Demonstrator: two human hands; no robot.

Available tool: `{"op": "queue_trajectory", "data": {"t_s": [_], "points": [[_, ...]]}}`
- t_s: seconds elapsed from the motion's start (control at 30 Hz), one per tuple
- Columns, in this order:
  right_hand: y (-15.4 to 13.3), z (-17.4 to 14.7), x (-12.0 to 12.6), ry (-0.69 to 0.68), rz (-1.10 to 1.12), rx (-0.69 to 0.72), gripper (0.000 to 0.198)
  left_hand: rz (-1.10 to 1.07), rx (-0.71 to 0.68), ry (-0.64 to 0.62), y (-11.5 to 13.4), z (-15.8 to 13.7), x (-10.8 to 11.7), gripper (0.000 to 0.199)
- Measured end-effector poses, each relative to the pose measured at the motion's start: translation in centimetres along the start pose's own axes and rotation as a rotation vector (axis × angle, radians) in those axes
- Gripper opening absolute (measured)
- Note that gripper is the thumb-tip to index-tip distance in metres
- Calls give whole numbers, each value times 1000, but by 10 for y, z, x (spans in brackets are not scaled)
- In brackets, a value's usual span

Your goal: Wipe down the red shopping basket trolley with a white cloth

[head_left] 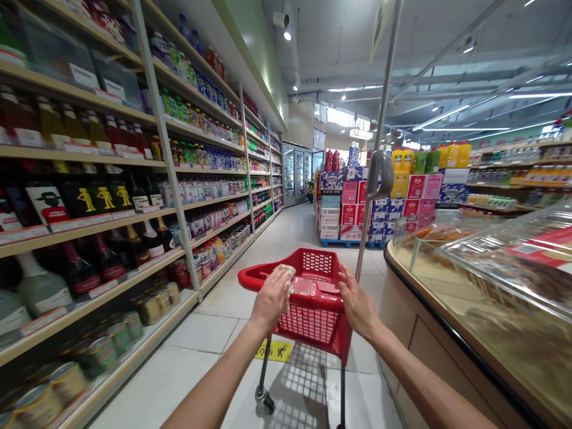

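In front of me stands a red plastic shopping cart (pixel 308 322) on thin legs with a caster. My left hand (pixel 271 298) is closed on a crumpled pale cloth (pixel 288 279), which lies against the cart's red handle bar at its left part. At the right end of that bar is my right hand (pixel 360 301), fingers stretched out and thumb side toward the basket. It appears to rest against the cart's right edge and holds nothing. The inside of the basket is only partly visible.
Tall shelves (pixel 214 155) of bottles and cans line the left. A glass-sided food counter (pixel 429 280) stands close on the right. A grey metal pole (pixel 379 119) rises near the cart's right side. Stacked drink boxes (pixel 353 208) stand ahead, beside a tiled aisle (pixel 290 223).
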State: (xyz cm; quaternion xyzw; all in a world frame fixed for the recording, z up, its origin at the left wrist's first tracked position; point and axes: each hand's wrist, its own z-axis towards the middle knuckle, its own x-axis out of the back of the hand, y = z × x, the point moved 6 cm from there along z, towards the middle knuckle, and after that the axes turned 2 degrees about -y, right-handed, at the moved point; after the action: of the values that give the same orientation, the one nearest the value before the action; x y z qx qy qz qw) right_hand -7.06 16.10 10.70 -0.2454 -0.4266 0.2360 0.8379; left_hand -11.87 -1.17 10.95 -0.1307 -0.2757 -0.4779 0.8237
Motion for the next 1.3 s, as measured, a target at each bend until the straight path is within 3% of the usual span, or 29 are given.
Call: {"op": "queue_trajectory", "data": {"t_s": [0.13, 0.2, 0.27, 0.33, 0.5, 0.67, 0.73, 0.8, 0.87, 1.0, 1.03, 1.2, 1.3], "points": [[-6, 1, -2, -20, -91, -24, 53, 49, -295, -86, 21, -6, -7, 34], [-6, 0, -2, -12, -159, -8, 52, 86, -241, -43, 10, -9, 0, 34], [-6, -1, -2, -5, -223, 17, 50, 147, -37, 81, -11, -12, 13, 33], [-7, -2, -2, 10, -260, 34, 48, 171, 52, 145, -19, -15, 18, 33], [-6, -3, -3, -10, -306, 58, 49, 70, -226, -14, 2, -9, 1, 35], [-7, -4, -4, -19, -328, 106, 48, 119, 123, 78, -30, -4, 11, 32], [-9, -4, -4, -1, -345, 136, 47, 85, 68, 34, -16, 1, 2, 33], [-10, -5, -3, 12, -360, 151, 46, 21, -124, -71, 8, 5, -10, 33], [-9, -6, -3, 14, -374, 155, 47, -10, -210, -134, 15, 7, -12, 34], [-7, -7, -4, 1, -379, 174, 46, 63, 54, -46, -16, 11, 8, 32], [-7, -8, -4, 2, -371, 180, 46, 66, 66, -44, -15, 13, 9, 31], [-9, -8, -3, 14, -343, 189, 46, -59, -236, -188, 33, 17, -9, 32], [-8, -8, -1, 19, -309, 167, 46, -4, -70, -131, 17, 16, -4, 31]]}}
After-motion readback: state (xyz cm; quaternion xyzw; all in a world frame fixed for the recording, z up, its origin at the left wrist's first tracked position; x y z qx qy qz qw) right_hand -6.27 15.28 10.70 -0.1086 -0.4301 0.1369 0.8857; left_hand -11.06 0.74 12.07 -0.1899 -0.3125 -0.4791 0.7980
